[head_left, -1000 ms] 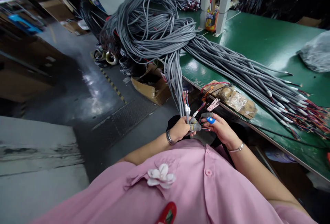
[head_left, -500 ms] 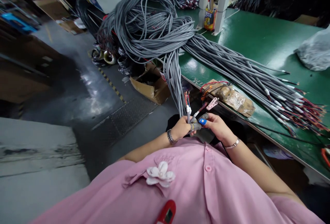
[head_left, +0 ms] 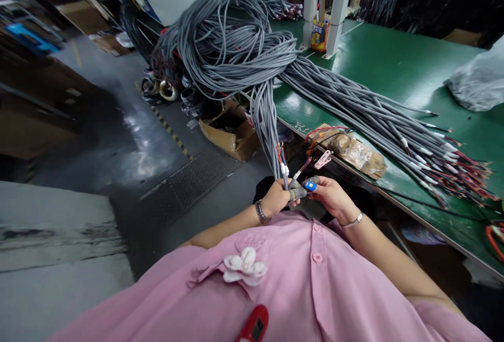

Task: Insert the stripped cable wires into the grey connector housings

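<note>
My left hand [head_left: 275, 198] grips gray multicore cables [head_left: 285, 178] beside the bench's [head_left: 394, 61] near edge. My right hand [head_left: 331, 195] has drawn inward, pinched narrow, contents hidden; both hands now work closely.

Cardboard box [head_left: 222, 140] is sitting near table [head_left: 397, 63], plastic bag [head_left: 478, 82] is lying on top, packet [head_left: 318, 37] is standing between white posts [head_left: 337, 16].

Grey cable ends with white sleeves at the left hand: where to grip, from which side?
Probably the grey jackets of the cable ends, just behind the white sleeves, from the left, where the left hand holds them. They're bunched there and point away from the body. Avoid the coloured wires, thin and splayed; the right hand crowds the right side.
</note>
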